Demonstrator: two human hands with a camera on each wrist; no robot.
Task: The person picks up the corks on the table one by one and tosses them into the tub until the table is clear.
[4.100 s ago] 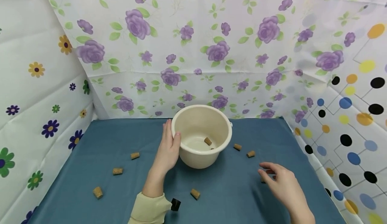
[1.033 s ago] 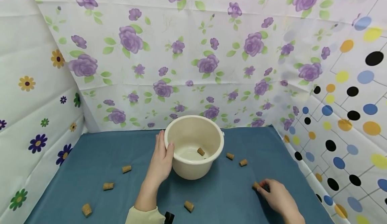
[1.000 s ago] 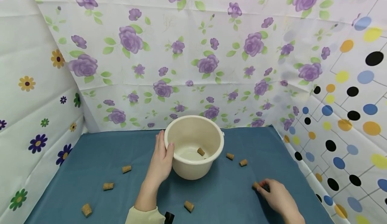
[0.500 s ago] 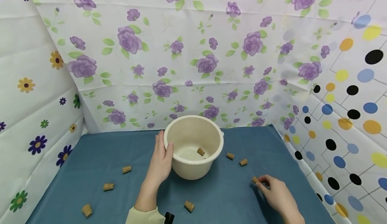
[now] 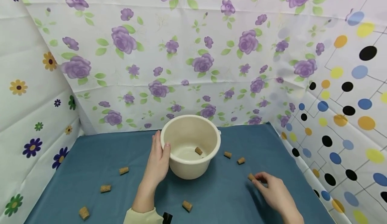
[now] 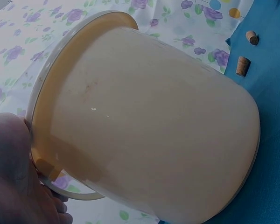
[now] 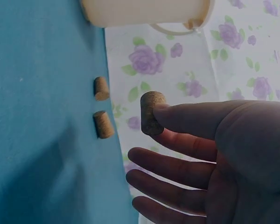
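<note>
A blue cloth point(image 5: 223, 197) is spreading beneath the pinch of the right hand point(image 5: 273, 190) and beneath the left hand point(image 5: 156, 161). Just right of the left hand, and touching it, a cream bucket point(image 5: 188, 170) is standing on the cloth. Beyond the right hand's pinch and slightly left, one cork point(image 5: 240, 160) is lying, with a second cork point(image 5: 227, 154) lying just past it. Left of the pinch and nearer the person, another cork point(image 5: 187, 206) is resting. Left of the left hand, a far cork point(image 5: 124, 170), a middle cork point(image 5: 105, 188) and a near cork point(image 5: 84, 213) are forming a slanting row.
</note>
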